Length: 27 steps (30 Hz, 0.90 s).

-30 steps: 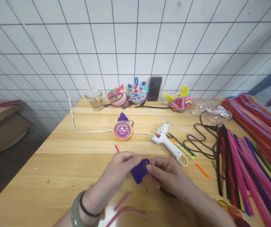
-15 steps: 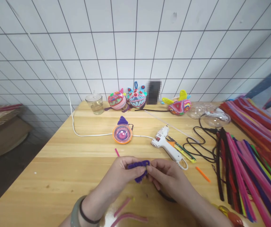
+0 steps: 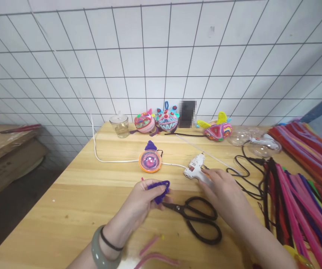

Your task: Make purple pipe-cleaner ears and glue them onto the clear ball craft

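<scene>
- One tiled wall [image 3: 149, 63] is rising behind one table [image 3: 93, 201].
- Lower centre: the left hand [image 3: 145, 197] is gripping one purple piece [image 3: 158, 199].
- Right of centre: the right hand [image 3: 223, 186] is covering one glue gun's [image 3: 196, 164] handle; whether it is gripping, I cannot tell.
- Lower centre-right: one pair of scissors [image 3: 178, 208] is lying.
- Just above centre: three balls [image 3: 168, 121] are sitting.

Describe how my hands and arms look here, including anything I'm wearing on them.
No gloves or sleeves show. Your left hand has a thick, rounded grey-green bangle at the wrist and, nearer the hand, a thin black band. No ornament shows on your right hand.
</scene>
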### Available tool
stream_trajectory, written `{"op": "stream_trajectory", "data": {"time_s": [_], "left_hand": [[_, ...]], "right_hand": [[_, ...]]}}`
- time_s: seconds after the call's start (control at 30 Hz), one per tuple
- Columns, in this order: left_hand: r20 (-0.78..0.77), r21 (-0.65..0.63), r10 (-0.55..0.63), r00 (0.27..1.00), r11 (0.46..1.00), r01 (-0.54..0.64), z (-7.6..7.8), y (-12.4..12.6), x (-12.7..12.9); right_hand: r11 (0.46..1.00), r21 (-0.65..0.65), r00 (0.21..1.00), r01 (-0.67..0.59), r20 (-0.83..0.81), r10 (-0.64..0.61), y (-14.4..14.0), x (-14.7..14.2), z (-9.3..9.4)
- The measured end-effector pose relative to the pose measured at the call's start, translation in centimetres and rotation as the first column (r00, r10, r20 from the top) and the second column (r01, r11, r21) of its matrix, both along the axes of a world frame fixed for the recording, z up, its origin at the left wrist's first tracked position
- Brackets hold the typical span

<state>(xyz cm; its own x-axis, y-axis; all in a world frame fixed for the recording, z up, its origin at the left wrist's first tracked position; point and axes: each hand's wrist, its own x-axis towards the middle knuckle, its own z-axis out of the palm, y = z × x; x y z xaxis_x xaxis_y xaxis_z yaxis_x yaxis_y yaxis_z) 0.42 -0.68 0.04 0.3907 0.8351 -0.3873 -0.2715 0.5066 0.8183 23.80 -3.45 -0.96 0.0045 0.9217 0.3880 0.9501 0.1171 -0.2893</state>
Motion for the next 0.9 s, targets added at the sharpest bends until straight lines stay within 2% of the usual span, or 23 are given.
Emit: {"op": "stream_trajectory", "data": {"time_s": [0.1,0.23,0.47,0.6,0.73,0.8,0.9], "left_hand": [[0.012,0.031,0.01,1.0,0.999,-0.01,-0.3,0.1,-0.2],[0.039,0.096,0.003,0.999,0.995,-0.007,-0.3,0.2,-0.4],[0.083,0.117,-0.01,0.997,0.993,0.0,0.2,0.1,-0.4],[0.065,0.119,-0.01,0.998,0.993,0.002,0.1,0.1,-0.4],[0.063,0.117,0.004,0.998,0.993,-0.011,0.2,0.3,-0.4],[0.088,0.107,0.009,0.996,0.994,-0.018,0.3,0.3,-0.4],[0.116,0.083,0.019,0.993,0.996,-0.029,0.3,0.2,-0.5]], "right_hand": [[0.997,-0.064,0.988,0.034,0.151,-0.024,0.3,0.7,-1.2],[0.997,-0.057,0.979,0.046,0.201,-0.034,0.4,0.6,-2.2],[0.998,-0.032,0.967,0.049,0.251,-0.04,0.7,0.7,-1.8],[0.983,-0.06,0.954,0.172,0.258,-0.151,0.8,0.8,-1.6],[0.973,-0.103,0.957,0.205,0.232,-0.177,1.0,1.6,-1.7],[0.983,-0.05,0.971,0.177,0.172,-0.166,1.1,2.0,-1.4],[0.99,0.09,0.994,0.108,-0.016,-0.107,1.1,2.0,-0.7]]}}
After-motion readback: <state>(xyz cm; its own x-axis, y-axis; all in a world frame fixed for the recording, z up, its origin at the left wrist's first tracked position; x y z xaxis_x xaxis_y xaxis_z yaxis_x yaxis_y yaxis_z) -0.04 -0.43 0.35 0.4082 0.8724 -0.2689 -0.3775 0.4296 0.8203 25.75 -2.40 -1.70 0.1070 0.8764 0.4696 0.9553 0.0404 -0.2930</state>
